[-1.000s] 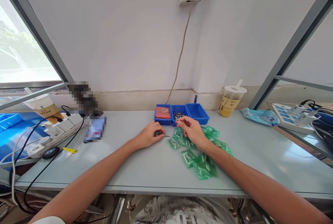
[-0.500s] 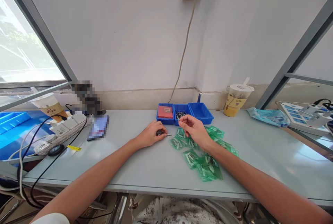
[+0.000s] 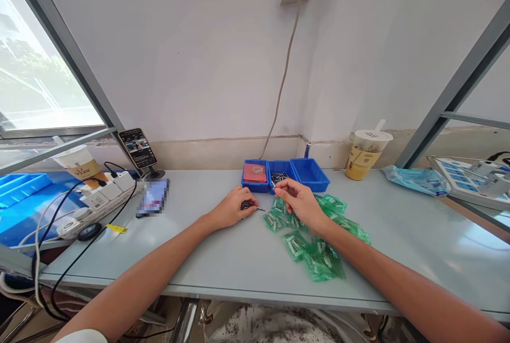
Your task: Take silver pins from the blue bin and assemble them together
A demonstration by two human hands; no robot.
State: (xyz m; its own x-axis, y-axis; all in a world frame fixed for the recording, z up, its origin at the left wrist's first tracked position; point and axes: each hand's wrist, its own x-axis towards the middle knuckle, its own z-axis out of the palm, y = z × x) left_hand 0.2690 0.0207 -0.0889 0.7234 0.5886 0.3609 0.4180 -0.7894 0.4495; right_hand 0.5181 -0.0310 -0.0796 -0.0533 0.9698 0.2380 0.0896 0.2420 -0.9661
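Green packets (image 3: 319,262), in front of the middle blue tray (image 3: 281,166): apparently filled, done. Your right hand (image 3: 298,202), by its near edge: fingertips pinching a tiny pale piece (image 3: 273,185). Your left hand (image 3: 234,208), front-left of it: curled around a dark-handled tool (image 3: 246,205). Loose metal pieces (image 3: 279,177), inside it: seemingly left.

A pale wall (image 3: 223,56) fills the upper middle of the frame, a beige band (image 3: 199,156) running along its foot. Daylight comes through a window (image 3: 43,83) at the upper left. Grey metal bars (image 3: 458,84) slant down both sides, and a light grey table (image 3: 223,258) spans the lower half, glossy with reflected light at the right
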